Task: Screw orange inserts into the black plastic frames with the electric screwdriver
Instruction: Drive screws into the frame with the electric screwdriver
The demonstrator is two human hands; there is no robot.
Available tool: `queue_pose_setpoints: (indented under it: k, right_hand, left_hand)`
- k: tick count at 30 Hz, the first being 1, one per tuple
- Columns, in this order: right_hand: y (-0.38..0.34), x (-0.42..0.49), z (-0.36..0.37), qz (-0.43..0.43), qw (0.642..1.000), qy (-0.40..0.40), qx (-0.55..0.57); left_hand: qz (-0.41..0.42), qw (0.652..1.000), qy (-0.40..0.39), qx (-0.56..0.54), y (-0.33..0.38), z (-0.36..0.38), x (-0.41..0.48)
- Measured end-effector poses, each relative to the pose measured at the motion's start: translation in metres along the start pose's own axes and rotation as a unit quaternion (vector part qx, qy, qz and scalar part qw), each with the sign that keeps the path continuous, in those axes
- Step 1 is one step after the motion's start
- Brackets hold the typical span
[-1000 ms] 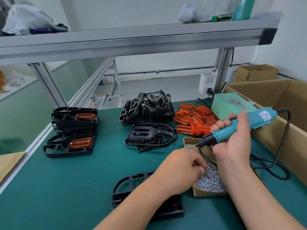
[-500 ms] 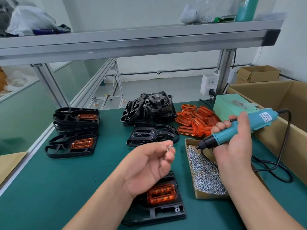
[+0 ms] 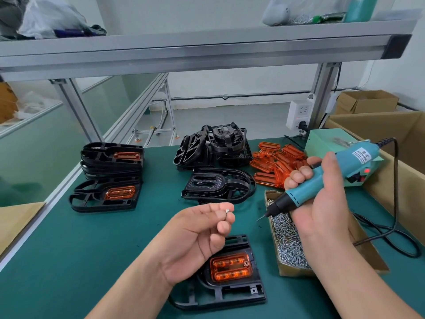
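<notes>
One screw (image 3: 227,211), tiny, light and slippery, is pinched at our left hand (image 3: 197,236) fingertips. Our right hand (image 3: 322,203) grips the electric screwdriver (image 3: 322,180) mid-barrel. Orange insert (image 3: 230,267) sits in the near black frame (image 3: 230,295) on the tabletop (image 3: 69,261); we judge both rigid.

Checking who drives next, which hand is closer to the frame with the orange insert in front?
Left. The left hand hovers directly over the frame, pinching a screw; the right hand holds the screwdriver above the screw box.

White label on screwdriver (image 3: 358,157): print too blurred, unreadable.
</notes>
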State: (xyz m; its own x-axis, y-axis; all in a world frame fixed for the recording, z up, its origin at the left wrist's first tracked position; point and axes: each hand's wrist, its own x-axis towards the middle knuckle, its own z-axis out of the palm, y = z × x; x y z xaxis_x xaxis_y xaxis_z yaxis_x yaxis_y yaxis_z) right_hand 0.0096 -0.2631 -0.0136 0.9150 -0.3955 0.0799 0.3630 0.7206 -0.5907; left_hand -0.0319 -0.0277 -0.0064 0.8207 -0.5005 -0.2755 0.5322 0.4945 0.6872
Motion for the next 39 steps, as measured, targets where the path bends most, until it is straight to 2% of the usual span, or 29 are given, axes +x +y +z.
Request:
queue_pose_setpoints:
  k: [5,13,21,39]
  right_hand:
    - [0.0,-0.005,0.004,0.004,1.0,-0.016,0.003]
    - [-0.008,-0.017,0.017,0.01,0.998,-0.046,0.046]
    - [-0.01,-0.025,0.023,0.007,0.995,-0.081,0.05]
    - [-0.006,-0.03,0.024,0.014,0.995,-0.097,0.029]
  left_hand:
    - [0.017,0.999,0.012,0.046,-0.005,0.004,-0.002]
    - [0.061,0.981,0.052,0.178,-0.013,0.012,-0.004]
    - [0.043,0.981,0.052,0.182,-0.02,0.014,-0.005]
    - [0.038,0.986,0.037,0.159,-0.02,0.015,-0.006]
